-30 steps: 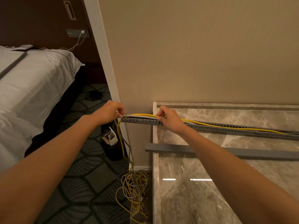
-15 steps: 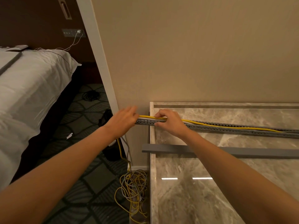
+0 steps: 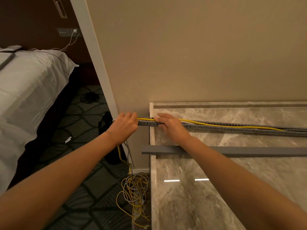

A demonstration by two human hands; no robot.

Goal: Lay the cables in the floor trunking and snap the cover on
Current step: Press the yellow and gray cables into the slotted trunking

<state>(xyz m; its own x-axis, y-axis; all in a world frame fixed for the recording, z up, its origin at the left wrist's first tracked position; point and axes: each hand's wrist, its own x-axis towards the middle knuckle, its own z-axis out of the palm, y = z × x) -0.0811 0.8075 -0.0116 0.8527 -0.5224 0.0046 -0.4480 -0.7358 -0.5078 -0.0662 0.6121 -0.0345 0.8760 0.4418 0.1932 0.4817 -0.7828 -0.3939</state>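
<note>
Both arms extended; left hand (image 3: 123, 126) fisted, right hand (image 3: 173, 127) fingers curled downward.

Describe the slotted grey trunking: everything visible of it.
The trunking is a long, narrow grey channel, plastic by its look, with a row of slots along its near side. It lies open, uncovered, on the marble surface, roughly parallel to the wall, its left end overhanging the marble's edge. A yellow cable runs along its top. The left hand grips the overhanging end; the right hand holds it just beside, fingers over the top.
</note>
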